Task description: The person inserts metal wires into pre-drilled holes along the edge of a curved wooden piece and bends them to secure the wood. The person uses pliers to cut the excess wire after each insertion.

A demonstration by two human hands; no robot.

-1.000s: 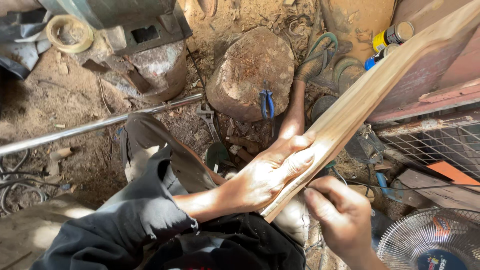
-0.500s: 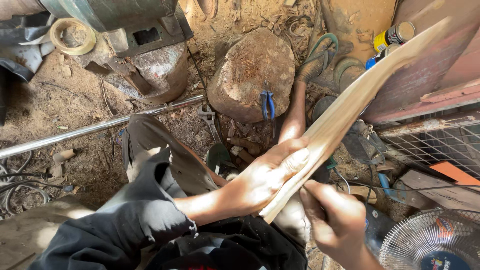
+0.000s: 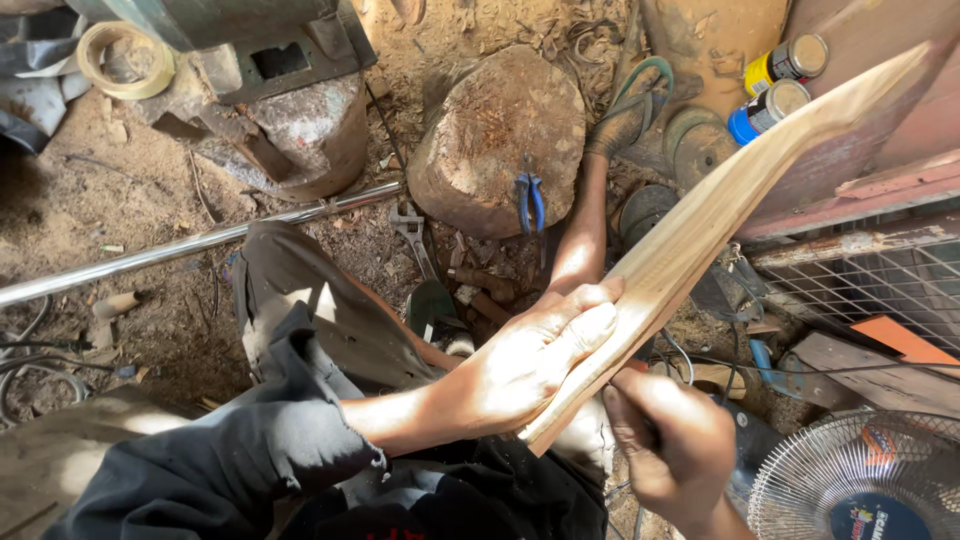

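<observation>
Right hand (image 3: 672, 455) is sitting nearest, curled closed beneath the lower end of the long pale curved wooden board (image 3: 690, 235); what it is gripping cannot be told. Left hand (image 3: 535, 360) is clasping the board's lower edge, fingers wrapping over. Beyond, blue-handled pliers (image 3: 530, 200) are resting on a brown rounded rock (image 3: 495, 135).

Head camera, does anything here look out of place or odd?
Yes: blue-handled pliers rest on top of a rock instead of with other tools, and two spray cans lie tipped over on the dirt. The left hand and right hand grip a curved wooden board.
</observation>
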